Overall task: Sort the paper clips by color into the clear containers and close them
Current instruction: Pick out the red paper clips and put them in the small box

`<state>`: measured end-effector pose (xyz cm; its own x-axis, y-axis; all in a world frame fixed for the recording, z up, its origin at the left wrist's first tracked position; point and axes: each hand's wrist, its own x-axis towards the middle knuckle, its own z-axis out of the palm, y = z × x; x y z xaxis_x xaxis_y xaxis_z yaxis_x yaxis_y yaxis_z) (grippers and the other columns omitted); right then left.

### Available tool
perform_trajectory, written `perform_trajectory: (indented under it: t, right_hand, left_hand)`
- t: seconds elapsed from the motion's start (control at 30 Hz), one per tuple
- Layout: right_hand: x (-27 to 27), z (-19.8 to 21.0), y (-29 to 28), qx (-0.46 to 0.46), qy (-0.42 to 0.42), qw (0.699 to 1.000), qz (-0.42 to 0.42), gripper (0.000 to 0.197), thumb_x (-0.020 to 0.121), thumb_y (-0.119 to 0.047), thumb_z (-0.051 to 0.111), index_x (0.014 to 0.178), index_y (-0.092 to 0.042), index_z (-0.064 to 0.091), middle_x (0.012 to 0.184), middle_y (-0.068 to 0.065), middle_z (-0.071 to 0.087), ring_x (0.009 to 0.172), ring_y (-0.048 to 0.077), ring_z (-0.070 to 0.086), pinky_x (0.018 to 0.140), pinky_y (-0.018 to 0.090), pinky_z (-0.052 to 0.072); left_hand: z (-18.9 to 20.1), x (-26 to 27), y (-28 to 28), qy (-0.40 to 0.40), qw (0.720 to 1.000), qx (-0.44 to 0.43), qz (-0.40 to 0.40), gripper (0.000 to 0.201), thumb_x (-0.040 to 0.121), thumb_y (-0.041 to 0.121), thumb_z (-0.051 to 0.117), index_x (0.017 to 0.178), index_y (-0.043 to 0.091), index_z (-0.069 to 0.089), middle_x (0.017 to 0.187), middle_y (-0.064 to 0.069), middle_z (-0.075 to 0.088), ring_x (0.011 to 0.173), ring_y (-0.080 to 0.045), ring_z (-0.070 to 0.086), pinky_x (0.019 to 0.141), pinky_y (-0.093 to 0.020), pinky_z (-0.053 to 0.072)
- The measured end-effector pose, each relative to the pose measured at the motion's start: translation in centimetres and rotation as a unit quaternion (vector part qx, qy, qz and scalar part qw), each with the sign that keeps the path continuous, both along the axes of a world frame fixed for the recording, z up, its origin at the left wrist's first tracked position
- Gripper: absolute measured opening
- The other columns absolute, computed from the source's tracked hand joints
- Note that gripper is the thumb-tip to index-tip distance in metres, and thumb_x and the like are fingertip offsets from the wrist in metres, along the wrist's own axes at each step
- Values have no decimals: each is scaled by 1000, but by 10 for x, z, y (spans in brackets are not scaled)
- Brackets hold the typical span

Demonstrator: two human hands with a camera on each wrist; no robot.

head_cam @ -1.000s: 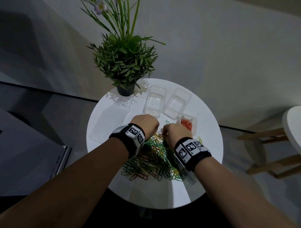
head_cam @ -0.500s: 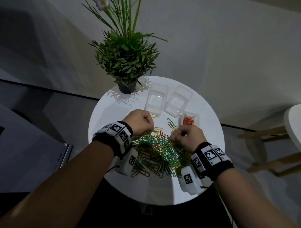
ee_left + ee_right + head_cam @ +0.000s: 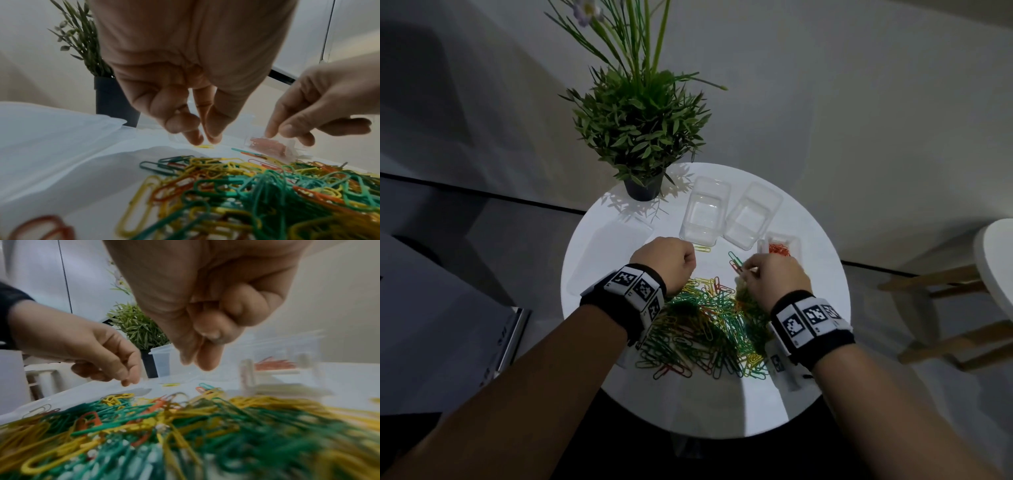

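A tangled pile of green, yellow and red paper clips (image 3: pixel 705 325) covers the middle of the round white table (image 3: pixel 722 421). My left hand (image 3: pixel 688 260) hovers at the pile's far left. Its thumb and forefinger (image 3: pixel 195 139) point down just above a lone yellow clip (image 3: pixel 204 146), a narrow gap between them, holding nothing. My right hand (image 3: pixel 748 272) hangs over the pile's far right, fingers curled, thumb and fingertips (image 3: pixel 203 365) together, no clip visible in them. A small clear container (image 3: pixel 796 240) holds red clips. Two empty clear containers (image 3: pixel 705 212) (image 3: pixel 753 212) stand behind.
A potted plant (image 3: pixel 643 186) stands at the table's back left. A flat clear lid (image 3: pixel 609 253) lies left of my left hand. A green and a red clip (image 3: pixel 734 262) lie apart from the pile by my right fingers. A white stool (image 3: pixel 996 267) is at right.
Over the last second my hands moved apart across the pile, the left one leftward and the right one rightward. The right hand then edged slightly forward.
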<state>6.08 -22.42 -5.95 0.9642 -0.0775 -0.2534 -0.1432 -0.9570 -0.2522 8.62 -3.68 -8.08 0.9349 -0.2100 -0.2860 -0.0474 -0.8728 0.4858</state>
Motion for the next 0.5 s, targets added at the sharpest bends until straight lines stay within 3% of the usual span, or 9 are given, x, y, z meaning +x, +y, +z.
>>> perform_trajectory:
  t: [0.13, 0.27, 0.37, 0.5]
  right_hand:
    - [14, -6, 24, -48, 45, 996, 52, 24, 90, -11, 47, 105, -15, 66, 106, 10, 65, 98, 29, 63, 72, 33, 50]
    - [12, -15, 26, -76, 80, 989, 95, 24, 87, -6, 46, 100, -15, 64, 103, 7, 64, 94, 27, 61, 70, 32, 48]
    - [8, -18, 23, -41, 45, 993, 99, 26, 92, -14, 52, 108, -24, 70, 111, 5, 61, 102, 26, 60, 81, 33, 50]
    - [13, -23, 23, -42, 20, 995, 84, 24, 92, -15, 55, 112, -13, 68, 114, 9, 60, 106, 28, 59, 84, 35, 52]
  left_hand:
    - [-2, 8, -2, -1, 999, 39, -22, 37, 90, 12, 48, 117, 31, 63, 121, 1, 62, 109, -22, 58, 83, -29, 47]
    - [-3, 10, -5, 6, 985, 129, -116, 44, 94, 14, 42, 132, 34, 52, 128, -3, 57, 115, -25, 54, 82, -32, 45]
    - [-3, 9, -1, -2, 992, 90, -91, 40, 93, 16, 43, 124, 37, 59, 127, 2, 59, 115, -23, 55, 84, -30, 44]
    - [6, -3, 11, -7, 997, 64, -30, 20, 88, 20, 51, 93, 25, 69, 100, 2, 67, 96, -23, 61, 73, -27, 45]
